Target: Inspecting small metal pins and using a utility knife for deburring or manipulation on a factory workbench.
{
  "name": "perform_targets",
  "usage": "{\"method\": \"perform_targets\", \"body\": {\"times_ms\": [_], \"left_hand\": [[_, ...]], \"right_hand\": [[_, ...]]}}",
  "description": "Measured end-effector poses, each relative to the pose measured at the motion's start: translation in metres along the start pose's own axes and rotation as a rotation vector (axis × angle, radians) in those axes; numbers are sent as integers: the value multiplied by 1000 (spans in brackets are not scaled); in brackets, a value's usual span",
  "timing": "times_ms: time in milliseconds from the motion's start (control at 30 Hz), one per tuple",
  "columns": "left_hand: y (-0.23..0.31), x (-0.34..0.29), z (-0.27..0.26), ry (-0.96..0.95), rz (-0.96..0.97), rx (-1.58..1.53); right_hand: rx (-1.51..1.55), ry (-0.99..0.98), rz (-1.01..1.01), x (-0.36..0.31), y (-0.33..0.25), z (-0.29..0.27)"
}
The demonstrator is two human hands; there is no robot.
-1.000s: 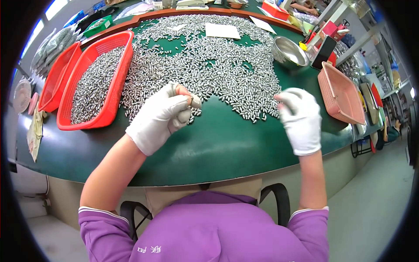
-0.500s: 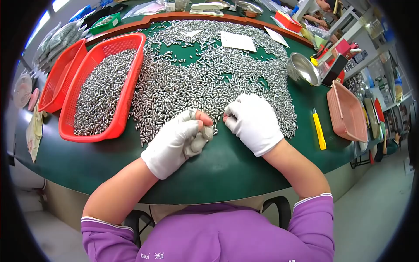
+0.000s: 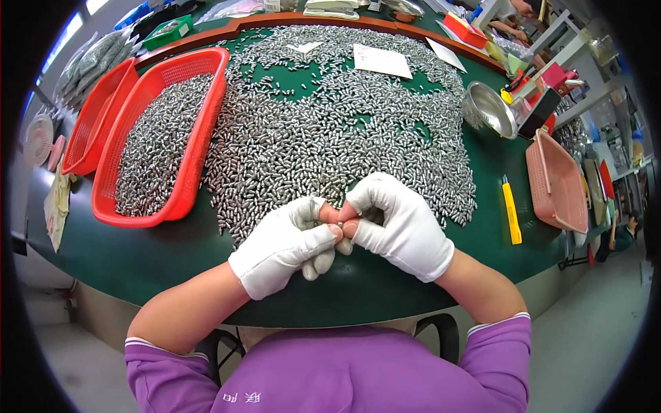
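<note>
My left hand [image 3: 284, 242] and my right hand [image 3: 401, 226] wear white gloves with bare thumb and index tips. Both are closed, fingertips meeting over the near edge of the table. Pinched between them is a small silvery metal piece [image 3: 340, 224], mostly covered by the fingers. Just beyond my hands spreads a wide layer of small shiny metal pieces [image 3: 289, 151], short and rounded like capsules. Left of it, a red plastic basket [image 3: 196, 162] holds a heap of the same kind of pieces.
Another red basket [image 3: 77, 148] stands at far left. White papers [image 3: 383, 62] lie on the metal pieces. To the right are a steel bowl [image 3: 490, 110], a yellow utility knife [image 3: 511, 213] and a pink basket [image 3: 559, 186]. A wooden rail [image 3: 275, 19] edges the table's far side.
My hands, apart before, have come together and nearer to me. The small metal piece now shows between their fingertips. The view has shifted slightly.
</note>
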State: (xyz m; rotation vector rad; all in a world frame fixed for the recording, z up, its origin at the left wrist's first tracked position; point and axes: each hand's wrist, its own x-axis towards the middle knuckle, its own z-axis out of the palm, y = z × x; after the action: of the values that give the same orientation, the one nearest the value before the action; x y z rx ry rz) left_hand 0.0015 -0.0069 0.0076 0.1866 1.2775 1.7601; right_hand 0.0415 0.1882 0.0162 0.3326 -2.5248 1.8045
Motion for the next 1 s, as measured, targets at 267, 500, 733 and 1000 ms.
{"method": "perform_targets", "body": {"times_ms": [267,500,733,1000], "left_hand": [[4,0,1,37,5,89],[2,1,-1,29,10,52],[3,1,-2,28,1,27],[4,1,0,42,-7,-8]], "right_hand": [[-77,25,-68,-1,0,-1],[-323,94,-421,3,4,-2],[-374,75,-484,6,-2,-4],[-421,99,-516,6,1,-5]]}}
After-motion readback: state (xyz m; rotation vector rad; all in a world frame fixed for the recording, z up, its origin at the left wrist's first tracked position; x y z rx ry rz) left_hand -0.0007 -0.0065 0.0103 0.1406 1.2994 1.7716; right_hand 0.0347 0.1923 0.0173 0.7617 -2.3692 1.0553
